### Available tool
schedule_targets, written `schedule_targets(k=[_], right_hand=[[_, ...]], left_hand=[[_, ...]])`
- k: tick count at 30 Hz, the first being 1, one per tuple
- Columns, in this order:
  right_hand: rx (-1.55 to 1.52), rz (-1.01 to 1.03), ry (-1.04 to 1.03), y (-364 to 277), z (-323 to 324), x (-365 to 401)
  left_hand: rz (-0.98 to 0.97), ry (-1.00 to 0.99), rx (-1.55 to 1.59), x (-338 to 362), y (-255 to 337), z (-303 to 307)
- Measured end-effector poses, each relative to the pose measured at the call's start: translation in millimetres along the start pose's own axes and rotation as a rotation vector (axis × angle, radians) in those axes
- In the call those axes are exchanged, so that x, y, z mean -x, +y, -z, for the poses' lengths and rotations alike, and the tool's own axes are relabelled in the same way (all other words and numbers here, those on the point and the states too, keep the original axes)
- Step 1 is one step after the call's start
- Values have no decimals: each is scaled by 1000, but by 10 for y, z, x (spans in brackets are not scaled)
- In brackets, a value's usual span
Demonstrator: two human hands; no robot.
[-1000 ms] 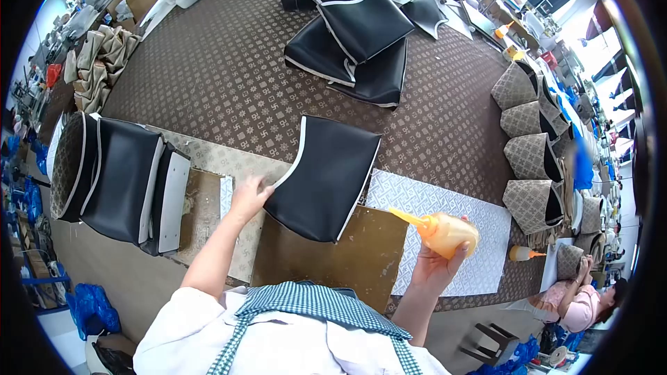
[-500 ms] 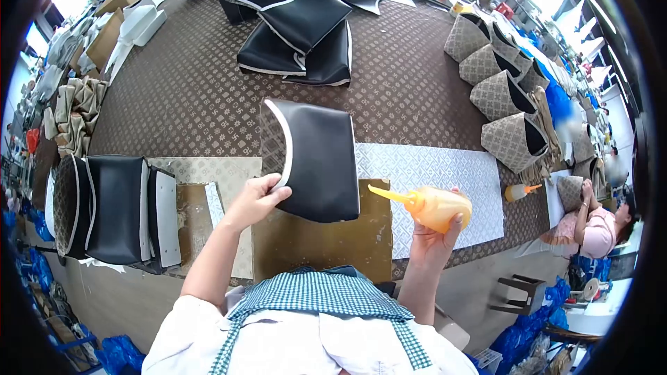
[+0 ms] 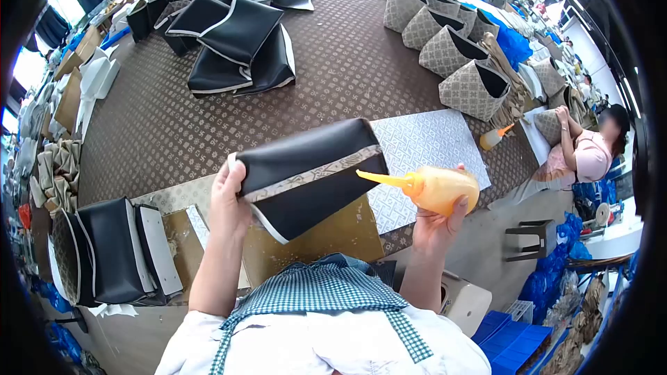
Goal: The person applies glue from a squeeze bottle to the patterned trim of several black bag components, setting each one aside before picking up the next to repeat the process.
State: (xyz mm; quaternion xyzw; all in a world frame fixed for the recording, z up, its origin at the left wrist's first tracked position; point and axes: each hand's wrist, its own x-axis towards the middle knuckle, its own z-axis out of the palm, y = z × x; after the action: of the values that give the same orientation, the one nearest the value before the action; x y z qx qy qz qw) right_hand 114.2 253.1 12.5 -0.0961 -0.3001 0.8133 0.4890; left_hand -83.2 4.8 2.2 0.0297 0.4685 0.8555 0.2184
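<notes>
My left hand [image 3: 233,191] grips one end of a black leather bag piece [image 3: 313,149], thumb on top at its pale edge. A tan patterned strip [image 3: 319,173] runs lengthwise across this piece, which is held tilted above the table. My right hand [image 3: 436,229] is wrapped around a squeeze bottle [image 3: 448,191] of yellowish liquid. Its orange nozzle [image 3: 382,179] points left and overlaps the right end of the bag piece in this view. Under them lie a brown board [image 3: 354,229] and a white patterned sheet [image 3: 431,142].
Black bag pieces [image 3: 240,35] are piled at the far left of the patterned tabletop [image 3: 333,90]. More black pieces [image 3: 114,243] stand at near left. Several patterned bag bodies [image 3: 472,87] line the right, near a second bottle [image 3: 492,139]. A person [image 3: 590,149] sits at the right edge.
My left hand has turned the bag piece over onto its side, bringing the patterned strip into view. The bottle stays in my right hand, its nozzle now overlapping the piece. The view has swung right.
</notes>
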Motion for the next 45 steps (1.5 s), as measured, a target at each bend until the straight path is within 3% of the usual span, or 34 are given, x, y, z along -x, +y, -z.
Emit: schedule_targets(k=[2, 3, 6, 10, 13, 15, 27, 45], right_hand=[[19, 12, 12, -3, 8, -9], [30, 14, 17, 4, 8, -15], [131, 34, 17, 34, 1, -31], [198, 62, -14, 105, -35, -65], [171, 55, 10, 135, -167, -34], [166, 65, -11, 160, -157, -46], [123, 27, -11, 157, -91, -18], [91, 28, -15, 129, -102, 44]], left_hand=[[301, 178, 294, 268, -266, 224], [369, 132, 403, 376, -379, 324], [408, 63, 503, 667, -420, 253], [350, 143, 468, 651, -500, 291], [290, -86, 529, 657, -442, 294], [209, -107, 510, 654, -441, 258], [323, 34, 511, 748, -344, 91], [301, -6, 509, 800, -369, 96]])
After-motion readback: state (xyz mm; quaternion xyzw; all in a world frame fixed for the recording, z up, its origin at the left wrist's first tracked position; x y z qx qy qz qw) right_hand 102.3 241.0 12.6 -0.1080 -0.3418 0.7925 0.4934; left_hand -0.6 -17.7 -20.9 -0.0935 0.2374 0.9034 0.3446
